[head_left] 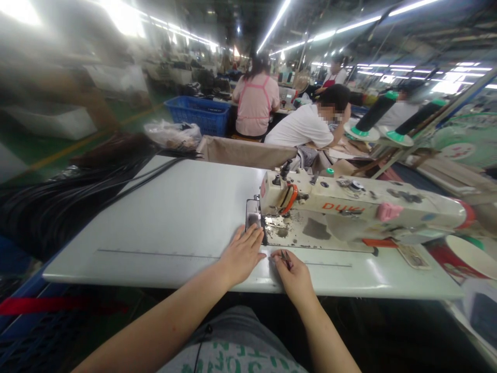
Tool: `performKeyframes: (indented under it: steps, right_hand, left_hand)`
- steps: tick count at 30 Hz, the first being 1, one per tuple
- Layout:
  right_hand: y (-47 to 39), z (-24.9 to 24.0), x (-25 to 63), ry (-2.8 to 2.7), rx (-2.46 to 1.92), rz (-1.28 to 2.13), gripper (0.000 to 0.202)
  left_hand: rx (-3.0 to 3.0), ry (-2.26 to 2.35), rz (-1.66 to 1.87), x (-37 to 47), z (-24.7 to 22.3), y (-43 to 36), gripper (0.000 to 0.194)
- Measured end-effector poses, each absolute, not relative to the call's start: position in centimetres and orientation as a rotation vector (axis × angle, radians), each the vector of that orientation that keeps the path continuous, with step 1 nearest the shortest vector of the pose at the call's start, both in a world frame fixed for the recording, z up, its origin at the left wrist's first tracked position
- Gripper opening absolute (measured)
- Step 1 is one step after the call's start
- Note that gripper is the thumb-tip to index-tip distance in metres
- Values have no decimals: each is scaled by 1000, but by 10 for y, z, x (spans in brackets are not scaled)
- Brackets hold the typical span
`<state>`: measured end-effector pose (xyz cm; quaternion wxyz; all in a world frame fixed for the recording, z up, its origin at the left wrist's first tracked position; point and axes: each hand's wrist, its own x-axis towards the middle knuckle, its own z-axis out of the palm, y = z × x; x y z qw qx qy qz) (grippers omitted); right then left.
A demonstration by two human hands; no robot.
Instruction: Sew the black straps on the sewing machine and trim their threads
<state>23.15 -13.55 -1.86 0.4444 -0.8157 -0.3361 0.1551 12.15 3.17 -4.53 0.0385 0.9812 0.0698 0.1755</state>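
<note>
My left hand [244, 254] lies flat on the pale sewing table [186, 207], fingers stretched toward the needle area of a sewing machine [330, 207]. Its fingertips rest by a shiny metal plate [253, 220], and a narrow dark strip shows just right of them. Close by on the right, my right hand [293, 272] is closed around small thread snips [286, 259], whose dark blades point up and away from me. Thumb and forefinger of that hand meet near the table's surface; whether they also pinch something there is too small to tell.
Long black strips [70, 191] drape over the table's left side. A blue crate [205, 114] and a fabric-lined bin [248, 150] stand beyond it. Thread cones [375, 111] rise at the right rear. Two co-workers sit ahead, with other people farther back.
</note>
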Motion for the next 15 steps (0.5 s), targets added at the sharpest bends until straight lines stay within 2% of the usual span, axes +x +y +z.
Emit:
performKeyframes:
  steps: [15]
  right_hand:
    - [-136,-11,225,-869,-1991,394,32]
  left_hand:
    - [2991,248,510,137,-49,45,53]
